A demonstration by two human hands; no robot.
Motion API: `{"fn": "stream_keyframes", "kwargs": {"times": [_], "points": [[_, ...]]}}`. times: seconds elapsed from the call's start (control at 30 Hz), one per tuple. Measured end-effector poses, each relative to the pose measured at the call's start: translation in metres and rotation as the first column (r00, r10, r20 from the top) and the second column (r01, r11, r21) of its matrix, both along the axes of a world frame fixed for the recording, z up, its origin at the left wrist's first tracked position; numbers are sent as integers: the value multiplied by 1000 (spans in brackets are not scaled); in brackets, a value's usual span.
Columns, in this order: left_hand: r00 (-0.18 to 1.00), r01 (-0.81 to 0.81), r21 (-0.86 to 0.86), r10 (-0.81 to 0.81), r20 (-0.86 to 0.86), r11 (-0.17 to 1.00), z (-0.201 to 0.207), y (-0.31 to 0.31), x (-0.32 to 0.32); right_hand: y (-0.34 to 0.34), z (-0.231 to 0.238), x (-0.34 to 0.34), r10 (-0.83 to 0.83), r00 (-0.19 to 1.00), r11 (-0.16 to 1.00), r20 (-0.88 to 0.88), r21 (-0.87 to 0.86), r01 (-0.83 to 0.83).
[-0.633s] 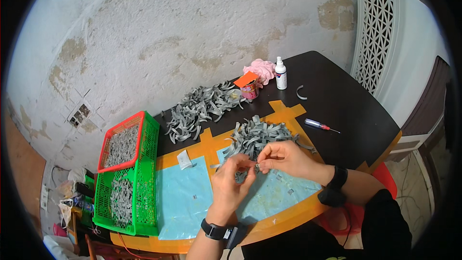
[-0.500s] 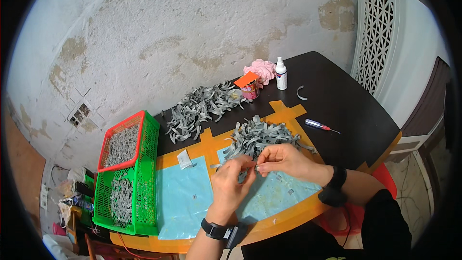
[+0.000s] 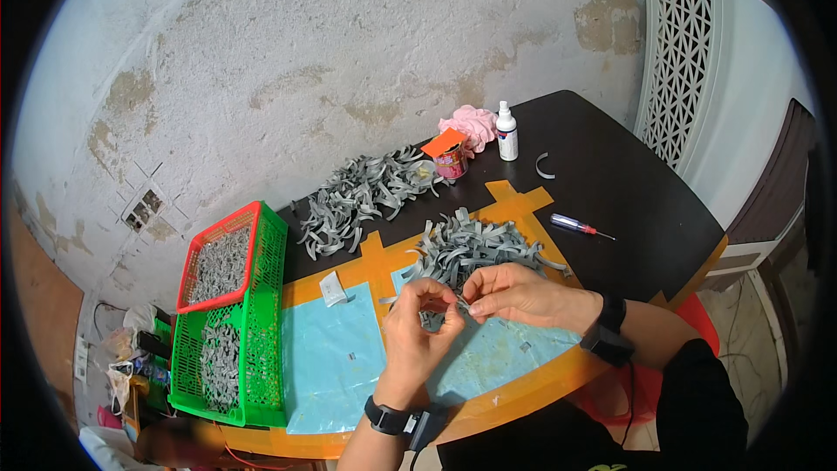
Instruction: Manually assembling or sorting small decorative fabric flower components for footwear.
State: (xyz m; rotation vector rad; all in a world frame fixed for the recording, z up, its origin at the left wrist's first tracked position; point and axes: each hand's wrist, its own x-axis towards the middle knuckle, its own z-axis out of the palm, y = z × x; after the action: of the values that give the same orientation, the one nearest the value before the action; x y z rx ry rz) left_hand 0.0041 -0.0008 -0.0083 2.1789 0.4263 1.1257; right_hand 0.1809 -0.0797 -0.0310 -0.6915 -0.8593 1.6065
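Pinching a small piece [image 3: 464,303] with left hand [image 3: 417,321] and right hand [image 3: 523,301] together, above a blue sheet [image 3: 484,362] and just at 6 o'clock of a loose pile of grey strips [image 3: 471,249]. With a screwdriver [image 3: 573,224] at 2 o'clock from there and a green basket [image 3: 267,340] at 9, cannot make out the piece's exact shape.

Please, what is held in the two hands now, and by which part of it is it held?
The left hand and right hand together pinch a small greyish piece; it is too small and covered to tell by which part.
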Motion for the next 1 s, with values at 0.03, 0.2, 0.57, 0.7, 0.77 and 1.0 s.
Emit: {"fn": "stream_keyframes", "kwargs": {"times": [0.03, 0.2, 0.57, 0.7, 0.77, 1.0], "points": [[1000, 0, 0, 0, -1, 1000, 1, -2, 0, 0, 1, 1, 0, 1000, 1000, -1, 0, 0], [990, 127, -292, -139, -21, 948, -4, 5, -1, 0, 0, 4, 32, 999, 999, -26, -11, -32], [970, 228, -393, -244, 9, 891, -3, 5, -2, -3, 7, 6, 73, 997, 996, 3, -45, -72], [969, 238, -383, -245, 30, 893, -5, 4, 0, -4, 0, 5, 34, 999, 999, 24, -28, -33], [967, 248, -388, -247, 53, 888, -5, 3, -1, -4, 1, 5, 37, 999, 999, 15, -35, -37], [973, 229, -423, -219, 74, 876, -4, -2, -1, -6, 5, 4, 25, 1000, 998, 9, -60, -25]]}}
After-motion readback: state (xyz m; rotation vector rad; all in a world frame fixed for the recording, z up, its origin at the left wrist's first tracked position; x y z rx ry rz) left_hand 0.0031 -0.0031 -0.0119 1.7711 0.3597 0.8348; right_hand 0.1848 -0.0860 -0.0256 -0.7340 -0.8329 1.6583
